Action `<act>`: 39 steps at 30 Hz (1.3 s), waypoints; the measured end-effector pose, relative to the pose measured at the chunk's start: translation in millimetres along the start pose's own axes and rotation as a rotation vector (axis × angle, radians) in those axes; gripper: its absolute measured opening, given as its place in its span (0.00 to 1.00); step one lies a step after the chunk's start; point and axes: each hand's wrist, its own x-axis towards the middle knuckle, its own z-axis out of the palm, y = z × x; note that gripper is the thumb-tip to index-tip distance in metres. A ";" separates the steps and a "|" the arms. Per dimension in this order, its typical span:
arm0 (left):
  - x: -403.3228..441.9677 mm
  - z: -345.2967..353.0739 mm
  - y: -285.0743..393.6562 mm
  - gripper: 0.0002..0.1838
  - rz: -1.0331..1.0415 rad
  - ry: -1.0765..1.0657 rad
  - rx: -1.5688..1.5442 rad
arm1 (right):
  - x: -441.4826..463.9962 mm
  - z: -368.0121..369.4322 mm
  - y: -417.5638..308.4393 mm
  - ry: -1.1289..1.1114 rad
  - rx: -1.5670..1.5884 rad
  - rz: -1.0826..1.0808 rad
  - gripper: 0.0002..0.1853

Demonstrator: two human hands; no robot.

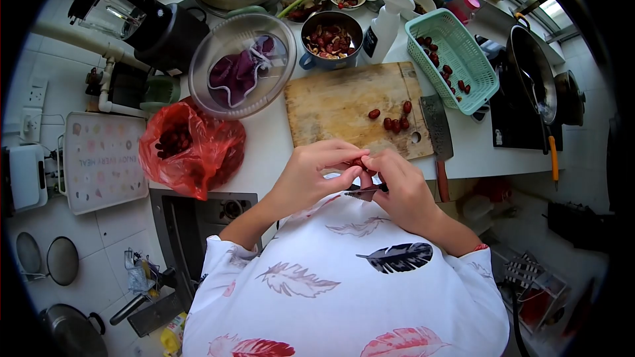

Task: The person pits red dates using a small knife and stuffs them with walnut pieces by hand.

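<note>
Close to my body, my left hand (323, 170) and my right hand (402, 184) meet just over the near edge of the wooden cutting board (344, 102). My left fingers pinch a red date (368, 164), partly hidden by the fingers of both hands. A small knife (360, 194) with a dark blade pokes out from under my right hand, which is closed around it; its handle is mostly covered. Several red dates (395, 125) lie on the board's right part. A cleaver (435, 129) rests along the board's right edge, its handle toward me.
Beyond the board stand a blue pot (324, 63) of cut date pieces and a white spray bottle (383, 23). A green basket (463, 59) holds more dates. On the left are a red plastic bag (211, 158) with dates and a clear basin (198, 86) with a purple cloth.
</note>
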 end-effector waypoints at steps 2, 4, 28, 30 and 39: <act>0.5 -4.0 4.1 0.14 -0.002 -0.064 0.037 | -1.8 3.4 3.2 0.017 0.051 0.007 0.21; -1.0 -5.0 1.4 0.14 0.027 -0.072 0.093 | -2.4 5.1 3.6 0.036 0.101 0.015 0.20; 3.2 4.1 -20.2 0.09 -0.144 0.081 0.027 | -0.4 33.6 23.8 0.220 0.153 0.284 0.16; 0.9 5.3 -23.7 0.11 -0.030 -0.005 0.203 | -0.6 27.9 26.0 0.120 0.060 0.256 0.15; -6.1 12.0 -29.6 0.11 0.056 -0.289 0.591 | -0.4 10.2 26.6 -0.298 0.099 0.372 0.10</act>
